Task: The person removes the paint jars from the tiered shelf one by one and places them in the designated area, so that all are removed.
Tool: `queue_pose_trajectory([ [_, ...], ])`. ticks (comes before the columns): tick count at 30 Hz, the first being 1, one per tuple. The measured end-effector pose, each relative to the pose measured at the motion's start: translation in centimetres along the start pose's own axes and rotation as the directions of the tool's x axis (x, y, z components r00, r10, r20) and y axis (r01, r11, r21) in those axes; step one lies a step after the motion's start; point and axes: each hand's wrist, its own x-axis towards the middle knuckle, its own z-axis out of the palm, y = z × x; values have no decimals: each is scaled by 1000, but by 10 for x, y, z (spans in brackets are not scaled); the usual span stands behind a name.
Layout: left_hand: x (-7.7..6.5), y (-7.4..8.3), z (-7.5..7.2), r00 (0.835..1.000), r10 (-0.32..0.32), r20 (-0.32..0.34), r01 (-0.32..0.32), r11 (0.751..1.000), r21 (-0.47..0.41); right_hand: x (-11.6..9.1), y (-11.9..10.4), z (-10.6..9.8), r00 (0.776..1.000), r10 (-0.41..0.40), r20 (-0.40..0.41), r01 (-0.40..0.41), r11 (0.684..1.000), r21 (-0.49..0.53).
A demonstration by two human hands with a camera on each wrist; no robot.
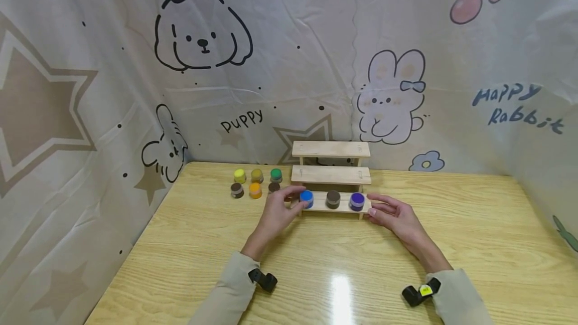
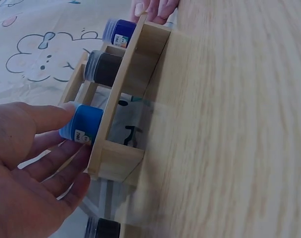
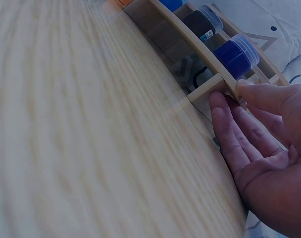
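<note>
From far away, I am seeing the blue jar (image 1: 306,198) standing on the left end of the lowest shelf (image 1: 319,202). The left hand (image 1: 277,213) is pinching the jar between its thumb and fingers. The right hand (image 1: 399,220) is gripping the right end of that shelf, thumb on top and fingers underneath.

I am guessing the jar is light and stiff, with smooth sides that may be a bit slippery. A hard knock could be cracking its clear lid. I am thinking its round sides are giving the best hold, with a gentle squeeze. The wooden shelf is looking stiff and light too, so I am choosing its ends for holding.

Now I am counting. Three jars are standing on the lowest shelf: the blue jar, one dark jar (image 1: 333,199) and one purple jar (image 1: 357,201). Six more are showing plainly on the surface (image 1: 325,255): one yellow jar (image 1: 240,175), one olive jar (image 1: 257,175), one green jar (image 1: 276,175), one orange jar (image 1: 255,190) and two brown jars (image 1: 237,190). More may be hiding behind the left hand; I am not able to tell. Three shelves are rising like stairs.
</note>
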Motion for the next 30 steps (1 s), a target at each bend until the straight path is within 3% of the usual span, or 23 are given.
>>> queue_pose_trajectory([
  [5,0,-1,0,1000,1,-10,-1,1000,12,0,0,-1,1000,-5,-5,5,1000,-1],
  [13,0,-3,-9,997,-72,-32,71,997,-33,0,1,0,1000,0,-9,0,1000,-4],
  [30,-21,-21,-42,991,-89,-96,80,992,-96,1,2,-1,1000,6,-14,-6,1000,0],
])
